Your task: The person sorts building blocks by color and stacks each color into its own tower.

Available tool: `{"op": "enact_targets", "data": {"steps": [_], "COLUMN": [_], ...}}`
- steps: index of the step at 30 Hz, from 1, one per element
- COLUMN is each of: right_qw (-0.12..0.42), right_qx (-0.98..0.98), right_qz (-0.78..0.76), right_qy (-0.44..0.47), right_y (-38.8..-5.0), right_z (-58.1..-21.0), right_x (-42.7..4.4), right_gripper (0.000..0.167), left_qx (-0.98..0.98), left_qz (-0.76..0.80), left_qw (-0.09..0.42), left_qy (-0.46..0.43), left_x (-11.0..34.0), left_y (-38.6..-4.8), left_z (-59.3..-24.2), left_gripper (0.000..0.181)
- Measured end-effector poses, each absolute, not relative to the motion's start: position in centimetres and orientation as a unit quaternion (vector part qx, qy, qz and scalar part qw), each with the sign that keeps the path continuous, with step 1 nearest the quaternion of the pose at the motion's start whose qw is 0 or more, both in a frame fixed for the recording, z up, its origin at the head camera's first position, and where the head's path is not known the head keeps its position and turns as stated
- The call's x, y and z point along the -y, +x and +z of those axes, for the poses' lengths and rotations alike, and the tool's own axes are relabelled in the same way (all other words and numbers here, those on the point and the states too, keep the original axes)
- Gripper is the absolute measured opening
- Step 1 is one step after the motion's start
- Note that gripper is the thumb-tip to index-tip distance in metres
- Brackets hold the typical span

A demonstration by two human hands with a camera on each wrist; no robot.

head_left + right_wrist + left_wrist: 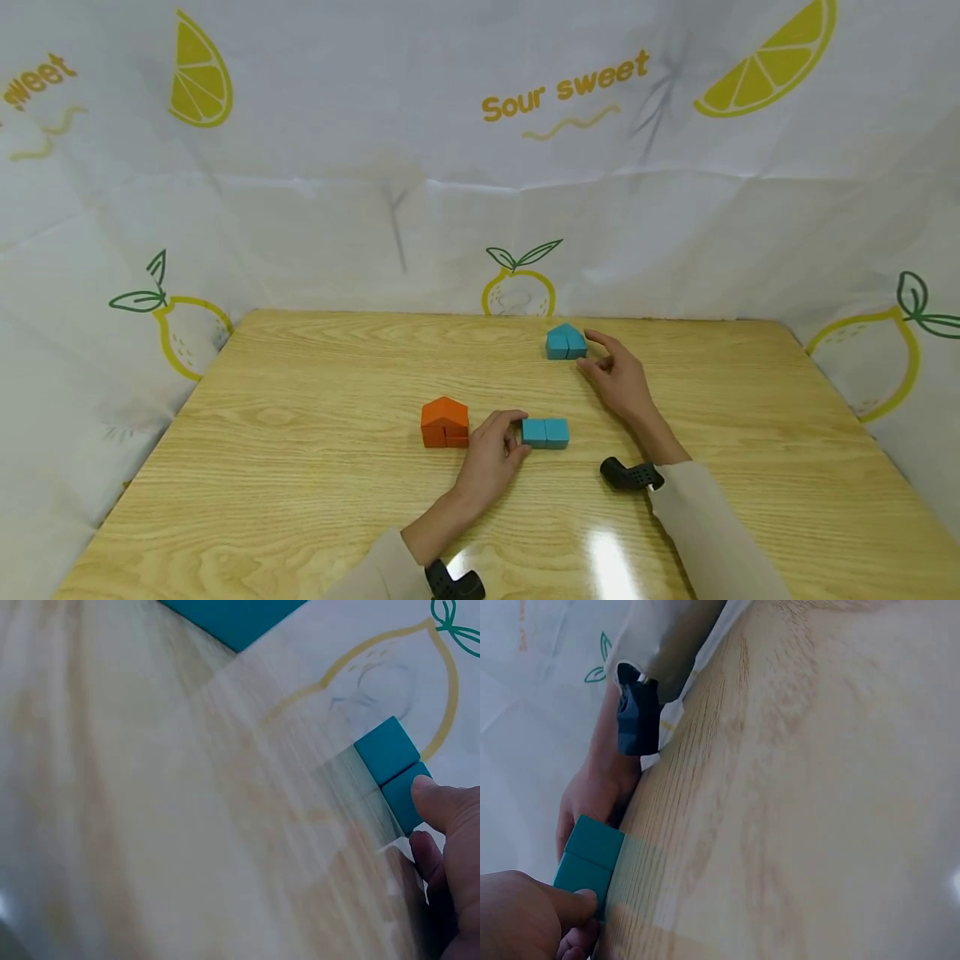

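Note:
In the head view my left hand (491, 457) has its index finger behind and its thumb in front of a pair of blue blocks (545, 433), pinching their left end. The left wrist view shows the thumb against one of these blocks (592, 855). Farther back, my right hand (618, 379) pinches the right side of a blue house-shaped block group (566, 342), which has a peaked top and a seam down its front. Its thumb lies on one blue block (405, 796) in the right wrist view; the index fingertip's contact is unclear.
An orange house-shaped block group (445, 423) stands just left of my left hand. The wooden table (300, 467) ends at a white lemon-print cloth (337, 242) behind and at the sides. Black wrist devices (630, 475) are strapped at both wrists.

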State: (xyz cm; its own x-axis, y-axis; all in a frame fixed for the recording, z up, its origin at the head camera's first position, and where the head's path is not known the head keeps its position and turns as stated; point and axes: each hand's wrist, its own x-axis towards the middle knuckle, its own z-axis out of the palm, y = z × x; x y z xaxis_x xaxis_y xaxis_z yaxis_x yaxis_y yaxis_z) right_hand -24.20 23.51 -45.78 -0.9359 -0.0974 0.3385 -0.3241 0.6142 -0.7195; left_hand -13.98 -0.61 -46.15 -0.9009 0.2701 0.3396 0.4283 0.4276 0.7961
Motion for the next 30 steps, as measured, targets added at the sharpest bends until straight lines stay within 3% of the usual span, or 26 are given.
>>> {"op": "enact_targets", "data": {"steps": [10,30], "right_qw": [0.085,0.124], "right_qx": [0.9,0.899], "right_qz": [0.413,0.406], "right_qy": [0.11,0.107], "right_y": [-25.13,-24.9], "right_z": [-45.38,-45.88], "right_x": [-23.58,-23.42], "right_gripper": [0.055,0.042], "left_qx": [0.843,0.842], "left_qz": [-0.491,-0.49], "left_qw": [0.079,0.085], "left_qy": [-0.205,-0.209], "left_x": [0.59,0.59], "left_y": [-14.03,-14.06], "left_z": [-46.13,-46.2], "left_gripper": [0.039,0.039]}}
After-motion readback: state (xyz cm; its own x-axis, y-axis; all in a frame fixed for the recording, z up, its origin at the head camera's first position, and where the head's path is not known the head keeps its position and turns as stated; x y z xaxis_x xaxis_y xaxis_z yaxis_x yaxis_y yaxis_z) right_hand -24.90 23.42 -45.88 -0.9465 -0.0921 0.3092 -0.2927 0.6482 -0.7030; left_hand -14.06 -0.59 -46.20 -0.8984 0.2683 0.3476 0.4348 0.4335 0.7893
